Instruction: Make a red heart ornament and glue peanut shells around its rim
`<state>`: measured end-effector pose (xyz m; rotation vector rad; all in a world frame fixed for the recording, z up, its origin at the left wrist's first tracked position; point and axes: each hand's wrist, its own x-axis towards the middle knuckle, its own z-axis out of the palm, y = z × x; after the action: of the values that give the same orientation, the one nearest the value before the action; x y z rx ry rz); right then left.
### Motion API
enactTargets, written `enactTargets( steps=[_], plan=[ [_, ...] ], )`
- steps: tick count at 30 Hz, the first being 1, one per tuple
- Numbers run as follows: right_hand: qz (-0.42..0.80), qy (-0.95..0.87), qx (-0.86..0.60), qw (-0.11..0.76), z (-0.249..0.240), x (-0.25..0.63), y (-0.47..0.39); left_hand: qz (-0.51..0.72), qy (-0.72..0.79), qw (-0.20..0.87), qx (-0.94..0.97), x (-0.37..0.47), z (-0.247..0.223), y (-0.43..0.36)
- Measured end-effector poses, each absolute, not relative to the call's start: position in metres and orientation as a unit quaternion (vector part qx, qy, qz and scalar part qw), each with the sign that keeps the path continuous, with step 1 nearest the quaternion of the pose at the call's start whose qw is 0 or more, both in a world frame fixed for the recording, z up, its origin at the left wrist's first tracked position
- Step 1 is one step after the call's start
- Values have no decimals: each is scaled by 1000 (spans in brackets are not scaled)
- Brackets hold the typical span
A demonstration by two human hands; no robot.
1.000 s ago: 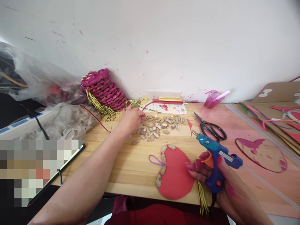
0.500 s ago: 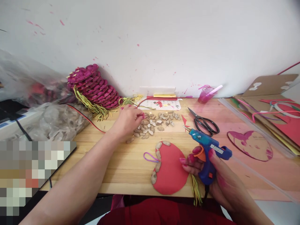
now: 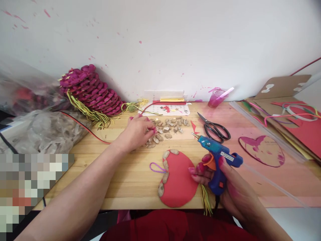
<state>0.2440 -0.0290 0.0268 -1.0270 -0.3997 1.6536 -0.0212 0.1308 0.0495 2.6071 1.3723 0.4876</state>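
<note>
My right hand is wrapped round the handle of a blue hot glue gun, its nozzle tilted up and to the left above the table. Fingers of that hand come up to the right edge of a red heart. Along the heart's notched left edge runs a row of peanut shells, and a purple loop sticks out there. A yellow-green tassel hangs at its right. My left hand reaches over loose peanut shells, fingers curled down among them; what they pinch is hidden.
Black-handled scissors lie beyond the glue gun. Purple-painted craft leans at the wall. A cup of purple paint stands at the back. A painted cardboard heart lies right. Plastic bags fill the left side.
The view has shifted slightly, so most things sit further left. My left hand has moved a little right and down over the shells. The glue gun stays in my right hand.
</note>
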Motion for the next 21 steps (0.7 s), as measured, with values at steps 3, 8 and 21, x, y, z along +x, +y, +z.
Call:
enactTargets(
  steps=[3,8,21],
  plan=[
    [702,-164,-433,542,28,244,-28,189,428,78,880,-12,46,125],
    [700,-166,-440,538,31,242,-26,179,413,61,891,10,38,113],
    [686,-172,-444,551,35,240,-27,224,458,44,859,7,41,114]
  ],
)
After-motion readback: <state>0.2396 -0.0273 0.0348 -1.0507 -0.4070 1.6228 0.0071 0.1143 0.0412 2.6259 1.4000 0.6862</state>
